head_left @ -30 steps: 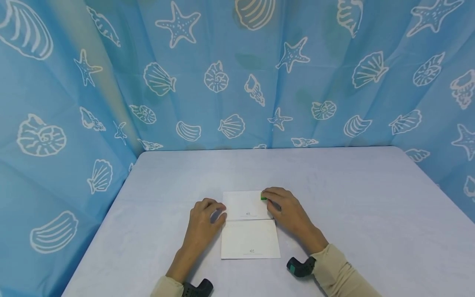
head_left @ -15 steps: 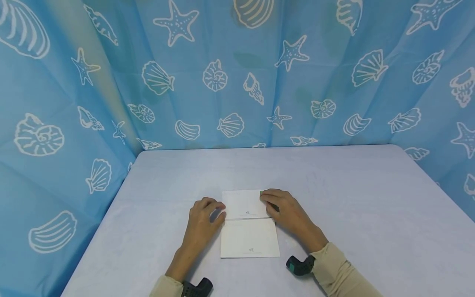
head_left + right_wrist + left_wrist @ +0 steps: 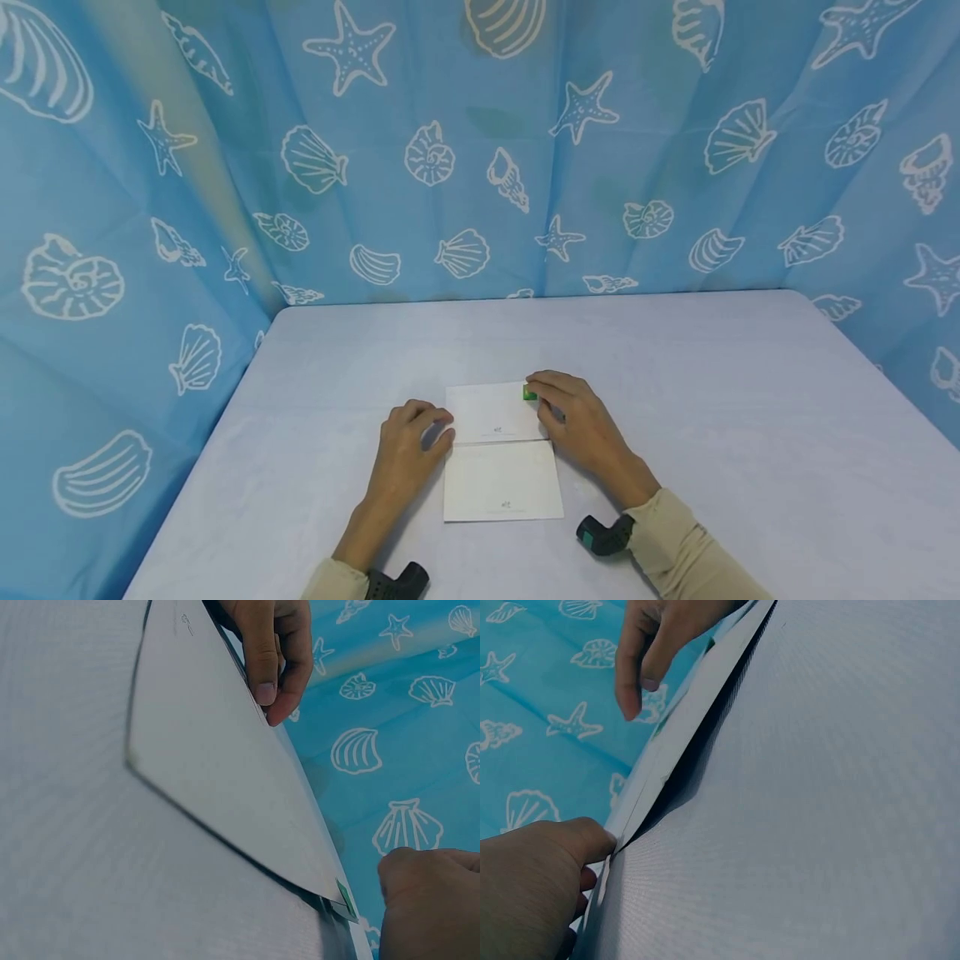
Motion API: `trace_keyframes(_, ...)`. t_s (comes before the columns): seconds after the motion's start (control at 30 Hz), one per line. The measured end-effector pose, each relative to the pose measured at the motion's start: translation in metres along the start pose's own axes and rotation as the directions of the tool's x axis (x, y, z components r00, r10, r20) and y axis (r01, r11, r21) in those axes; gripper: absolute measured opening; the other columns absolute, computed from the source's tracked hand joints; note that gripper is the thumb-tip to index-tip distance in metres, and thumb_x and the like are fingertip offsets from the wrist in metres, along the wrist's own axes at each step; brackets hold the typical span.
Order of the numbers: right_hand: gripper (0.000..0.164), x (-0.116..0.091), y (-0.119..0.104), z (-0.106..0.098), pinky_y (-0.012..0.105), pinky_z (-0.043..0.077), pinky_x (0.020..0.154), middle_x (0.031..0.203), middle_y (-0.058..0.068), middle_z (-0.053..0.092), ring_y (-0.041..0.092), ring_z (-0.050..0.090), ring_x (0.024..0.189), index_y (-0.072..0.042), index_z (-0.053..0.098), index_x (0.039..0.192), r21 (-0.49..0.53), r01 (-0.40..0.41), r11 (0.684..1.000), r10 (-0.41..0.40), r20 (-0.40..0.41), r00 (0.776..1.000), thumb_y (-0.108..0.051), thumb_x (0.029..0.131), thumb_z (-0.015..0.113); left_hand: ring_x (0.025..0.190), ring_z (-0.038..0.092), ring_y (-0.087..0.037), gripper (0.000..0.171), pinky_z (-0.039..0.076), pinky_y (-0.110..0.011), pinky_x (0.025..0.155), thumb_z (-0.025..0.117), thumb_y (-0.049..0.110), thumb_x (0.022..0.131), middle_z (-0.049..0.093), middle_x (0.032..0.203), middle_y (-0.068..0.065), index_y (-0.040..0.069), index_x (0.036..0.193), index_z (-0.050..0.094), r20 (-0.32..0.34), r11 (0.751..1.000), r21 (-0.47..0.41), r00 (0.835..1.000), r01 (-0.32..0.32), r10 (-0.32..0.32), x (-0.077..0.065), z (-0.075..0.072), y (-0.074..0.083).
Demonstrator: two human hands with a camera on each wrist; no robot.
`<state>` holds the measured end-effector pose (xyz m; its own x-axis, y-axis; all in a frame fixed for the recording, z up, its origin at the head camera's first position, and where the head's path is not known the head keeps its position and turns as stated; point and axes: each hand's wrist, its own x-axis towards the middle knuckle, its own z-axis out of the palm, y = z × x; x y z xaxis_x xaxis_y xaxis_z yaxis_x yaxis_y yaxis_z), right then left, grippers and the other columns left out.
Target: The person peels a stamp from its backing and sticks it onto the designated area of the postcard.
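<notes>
An opened white folded card (image 3: 504, 479) lies in the middle of the table, its crease running left to right and a small printed mark on each panel. At its left edge by the crease, my left hand (image 3: 411, 442) holds the card between thumb and fingers; in the left wrist view, the thumb (image 3: 592, 838) sits right at that edge. At the far right corner is my right hand (image 3: 585, 421), fingers bent, index and thumb apart. Below its index fingertip a green patch (image 3: 529, 392) shows. The right wrist view shows this green corner (image 3: 345, 896) raised, the thumb apart from it.
A white cloth covers the table (image 3: 675, 358). Behind and at both sides hangs a blue curtain (image 3: 420, 208) with white shells and starfish. Black wrist devices, one at the left sleeve (image 3: 397, 581) and one at the right sleeve (image 3: 606, 535), hang close over the near table.
At the far right corner the green patch shrinks to a sliver half a second ago, then shows larger now as the right fingertips lift slightly. The left hand stays in place.
</notes>
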<state>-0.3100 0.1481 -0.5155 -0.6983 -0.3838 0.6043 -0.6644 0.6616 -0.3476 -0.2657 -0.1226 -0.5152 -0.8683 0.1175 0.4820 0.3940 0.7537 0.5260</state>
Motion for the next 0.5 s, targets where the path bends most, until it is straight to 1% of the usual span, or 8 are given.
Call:
trace_keyframes(0.1,0.028,-0.0010,0.0008,-0.0007,0.042,0.048,0.101,0.125,0.006,0.067,0.024,0.059,0.121,-0.005,0.074,0.117,0.002,-0.010,1.000,0.010,0.034,0.999,0.000,0.090,0.069,0.098,0.056,-0.027,0.014,0.044,-0.050,0.093,0.080,0.014,0.086,0.063,0.101,-0.003,0.011,0.099,0.076,-0.001,1.000,0.003,1.000,-0.007,0.007,0.0002,0.0013,0.0007)
trace_keyframes(0.23,0.027,-0.0021,0.0017,-0.0011,0.042,0.049,0.100,0.124,0.009,0.067,0.026,0.060,0.119,-0.004,0.073,0.117,0.000,-0.030,1.000,0.030,0.115,0.993,-0.001,0.092,0.068,0.098,0.056,-0.027,0.013,0.045,-0.050,0.094,0.079,0.013,0.086,0.062,0.101,-0.003,0.011,0.099,0.076,0.005,1.000,0.008,1.000,-0.006,0.006,0.0002,0.0020,0.0012)
trace_keyframes(0.3,0.026,-0.0018,0.0016,-0.0012,0.042,0.049,0.100,0.124,0.010,0.067,0.027,0.061,0.119,-0.002,0.073,0.117,0.005,-0.038,0.999,0.037,0.141,0.989,-0.002,0.092,0.068,0.097,0.056,-0.027,0.013,0.045,-0.050,0.093,0.080,0.012,0.086,0.062,0.101,-0.003,0.011,0.099,0.076,0.000,1.000,0.010,1.000,-0.012,0.012,0.0005,0.0021,0.0011)
trace_keyframes(0.4,0.025,-0.0008,0.0015,-0.0011,0.041,0.049,0.100,0.123,0.011,0.067,0.028,0.061,0.118,-0.002,0.073,0.116,0.018,-0.037,0.999,0.034,0.146,0.989,-0.001,0.092,0.068,0.096,0.056,-0.027,0.014,0.045,-0.050,0.091,0.081,0.011,0.084,0.062,0.100,-0.004,0.010,0.098,0.076,-0.019,0.999,0.016,0.999,-0.030,0.030,0.0005,0.0022,0.0004)
trace_keyframes(0.5,0.025,0.0000,0.0019,0.0003,0.041,0.050,0.099,0.122,0.010,0.068,0.027,0.061,0.117,-0.001,0.074,0.115,0.022,-0.006,1.000,0.004,0.113,0.994,0.001,0.090,0.069,0.096,0.057,-0.027,0.015,0.045,-0.050,0.091,0.081,0.011,0.083,0.062,0.099,-0.004,0.010,0.097,0.076,-0.026,0.999,0.017,0.999,-0.027,0.027,0.0000,0.0019,-0.0001)
